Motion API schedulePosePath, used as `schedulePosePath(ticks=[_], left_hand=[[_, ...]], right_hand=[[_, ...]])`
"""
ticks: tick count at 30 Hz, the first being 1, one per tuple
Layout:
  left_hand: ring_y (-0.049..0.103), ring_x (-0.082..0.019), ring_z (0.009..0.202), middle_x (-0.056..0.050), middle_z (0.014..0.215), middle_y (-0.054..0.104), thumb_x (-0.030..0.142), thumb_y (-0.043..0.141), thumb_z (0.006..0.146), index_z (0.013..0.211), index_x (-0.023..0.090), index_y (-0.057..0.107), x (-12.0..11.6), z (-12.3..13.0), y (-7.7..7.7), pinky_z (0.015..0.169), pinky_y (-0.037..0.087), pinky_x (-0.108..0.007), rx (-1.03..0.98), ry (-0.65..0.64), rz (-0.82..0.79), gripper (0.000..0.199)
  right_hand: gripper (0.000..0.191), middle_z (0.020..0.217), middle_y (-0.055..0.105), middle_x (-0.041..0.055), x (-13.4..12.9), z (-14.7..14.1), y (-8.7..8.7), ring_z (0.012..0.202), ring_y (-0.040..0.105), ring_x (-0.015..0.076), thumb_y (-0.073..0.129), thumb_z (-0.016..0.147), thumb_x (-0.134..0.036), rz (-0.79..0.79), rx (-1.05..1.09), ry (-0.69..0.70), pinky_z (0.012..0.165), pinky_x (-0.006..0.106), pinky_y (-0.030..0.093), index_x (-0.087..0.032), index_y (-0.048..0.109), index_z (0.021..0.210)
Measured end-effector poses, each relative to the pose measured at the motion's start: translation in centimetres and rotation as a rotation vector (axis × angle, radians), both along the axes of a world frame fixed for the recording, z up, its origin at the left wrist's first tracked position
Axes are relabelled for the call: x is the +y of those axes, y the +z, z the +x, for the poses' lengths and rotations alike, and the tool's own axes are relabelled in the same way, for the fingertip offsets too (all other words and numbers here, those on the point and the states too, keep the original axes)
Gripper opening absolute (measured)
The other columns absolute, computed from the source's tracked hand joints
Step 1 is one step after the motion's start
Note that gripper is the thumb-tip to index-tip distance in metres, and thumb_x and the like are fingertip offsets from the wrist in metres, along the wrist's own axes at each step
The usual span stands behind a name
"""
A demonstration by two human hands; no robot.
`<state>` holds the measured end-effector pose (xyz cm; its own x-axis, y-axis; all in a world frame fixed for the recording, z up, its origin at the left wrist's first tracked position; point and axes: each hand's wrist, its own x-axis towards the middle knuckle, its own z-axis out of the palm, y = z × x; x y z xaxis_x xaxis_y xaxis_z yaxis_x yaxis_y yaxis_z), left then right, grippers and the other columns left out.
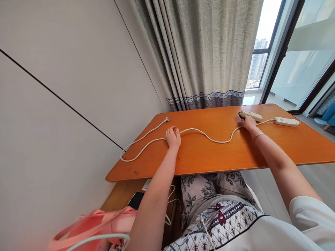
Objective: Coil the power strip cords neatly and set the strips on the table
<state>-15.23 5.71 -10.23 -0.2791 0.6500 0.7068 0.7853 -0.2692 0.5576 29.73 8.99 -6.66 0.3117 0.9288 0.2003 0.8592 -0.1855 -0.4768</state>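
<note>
A long white cable (220,142) winds across the orange wooden table, its plug (166,119) lying at the back left. It runs to a white power strip (287,121) at the right. My left hand (173,137) rests over the cable near the middle, fingers curled; whether it grips the cable is hard to see. At the back right, my right hand (248,122) is closed on a black object (241,115) at the left end of a second, cream power strip (252,115). Part of the cable passes beneath my right wrist.
The wooden table (199,158) has its front edge just before my lap. A pink bag (115,223) and a dark phone-like object (136,200) lie below at the left. A grey curtain (209,52) hangs behind, and a wall stands at the left.
</note>
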Motion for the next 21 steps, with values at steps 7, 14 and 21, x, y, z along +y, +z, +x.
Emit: schedulePosePath(ticks=[7, 14, 21], left_hand=[[0.062, -0.022, 0.091, -0.011, 0.102, 0.062, 0.03, 0.049, 0.092, 0.106, 0.019, 0.058, -1.8, 7.6, 1.3, 0.089, 0.051, -0.039, 0.056, -0.454, 0.009, 0.02], [0.062, -0.027, 0.111, -0.012, 0.123, 0.062, 0.038, 0.076, 0.075, 0.123, 0.021, 0.054, -6.3, 16.1, 1.6, 0.099, 0.049, -0.043, 0.141, -0.867, -0.232, 0.055], [0.067, -0.018, 0.077, -0.004, 0.085, 0.067, 0.025, 0.065, 0.08, 0.095, 0.02, 0.054, -5.6, 16.5, 0.8, 0.073, 0.052, -0.031, -0.342, -0.966, -0.447, 0.02]], right_hand=[[0.039, 0.09, 0.071, 0.0106, -4.0, -5.0, -0.5, 0.083, 0.063, 0.0242, 0.046, 0.092, -0.047, 0.245, 0.305, 0.198, 0.077, 0.035, 0.05, -0.015, 0.067, 0.094], [0.045, 0.092, 0.07, 0.0054, -10.0, -10.7, -2.1, 0.072, 0.063, 0.0183, 0.05, 0.091, -0.054, 0.276, 0.689, 0.651, 0.069, 0.032, 0.055, -0.019, 0.067, 0.114], [0.041, 0.124, 0.062, 0.0131, -8.2, -6.1, 0.4, 0.114, 0.061, 0.0261, 0.05, 0.091, -0.028, 0.326, 0.073, 0.58, 0.1, 0.04, 0.048, -0.018, 0.064, 0.128]])
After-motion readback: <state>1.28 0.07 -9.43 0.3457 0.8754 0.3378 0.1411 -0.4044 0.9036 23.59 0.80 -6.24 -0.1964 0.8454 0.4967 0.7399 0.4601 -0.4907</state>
